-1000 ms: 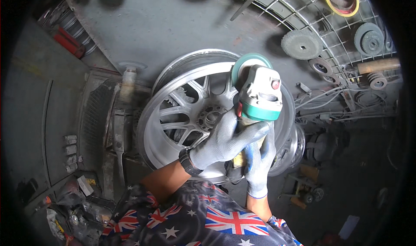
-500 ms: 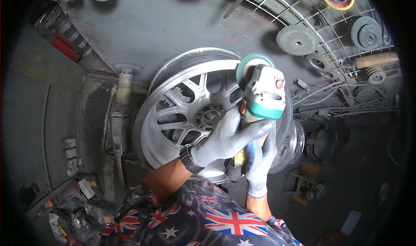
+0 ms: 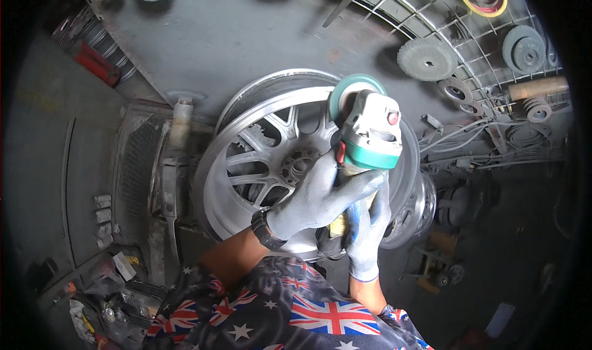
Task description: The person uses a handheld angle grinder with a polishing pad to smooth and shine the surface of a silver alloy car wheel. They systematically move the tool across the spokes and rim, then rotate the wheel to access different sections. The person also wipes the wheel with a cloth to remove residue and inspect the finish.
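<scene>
A silver alloy wheel rim (image 3: 216, 196) with slim spokes lies before me, and another rim shows behind its far edge. Over its right side is an angle grinder (image 3: 372, 128) with a white and green head. Its green disc (image 3: 340, 98) is at the far right part of the rim's lip; whether it touches the metal I cannot tell. My left hand (image 3: 314, 199), in a grey knit glove, wraps round the grinder just behind its head. My gloved right hand (image 3: 368, 239) is closed round the body lower down, where a yellow patch shows between the hands.
Round abrasive discs (image 3: 427, 60) hang on a wire grid (image 3: 425, 11) at the far right. Coiled cables (image 3: 524, 137) are below it. At left stand a metal post (image 3: 180, 125) and a grille-like panel (image 3: 142, 156). Bags and loose items (image 3: 111, 288) fill the lower left.
The grinder and both hands have shifted slightly left, bringing the disc a little further along the rim's far lip. My grip looks the same.
</scene>
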The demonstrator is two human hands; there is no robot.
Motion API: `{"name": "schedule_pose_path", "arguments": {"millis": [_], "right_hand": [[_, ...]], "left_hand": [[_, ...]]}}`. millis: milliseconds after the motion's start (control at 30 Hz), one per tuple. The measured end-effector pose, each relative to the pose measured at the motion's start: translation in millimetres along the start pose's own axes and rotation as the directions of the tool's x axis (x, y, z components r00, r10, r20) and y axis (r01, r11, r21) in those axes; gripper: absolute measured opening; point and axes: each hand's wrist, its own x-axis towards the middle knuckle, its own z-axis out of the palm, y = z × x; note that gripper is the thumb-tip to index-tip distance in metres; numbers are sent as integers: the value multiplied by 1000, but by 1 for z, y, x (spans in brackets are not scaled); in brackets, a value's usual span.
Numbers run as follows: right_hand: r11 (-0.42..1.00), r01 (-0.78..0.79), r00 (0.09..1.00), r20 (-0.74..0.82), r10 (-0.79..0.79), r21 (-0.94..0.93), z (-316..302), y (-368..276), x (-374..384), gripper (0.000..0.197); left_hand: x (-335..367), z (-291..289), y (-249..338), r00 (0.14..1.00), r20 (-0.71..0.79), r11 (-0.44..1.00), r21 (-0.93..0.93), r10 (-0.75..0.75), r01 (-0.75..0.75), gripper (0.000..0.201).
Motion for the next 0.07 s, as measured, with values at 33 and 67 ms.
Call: {"name": "schedule_pose_path", "arguments": {"millis": [33,67], "right_hand": [[1000,9,1000,-7,-9,-1,0,1,0,80],[1000,18,1000,-14,-18,-2,0,2,-1,81]], "left_hand": [[2,0,2,1000,12,999,-26,-21,21,44],[3,1,5,999,25,998,-52,-41,43,45]]}}
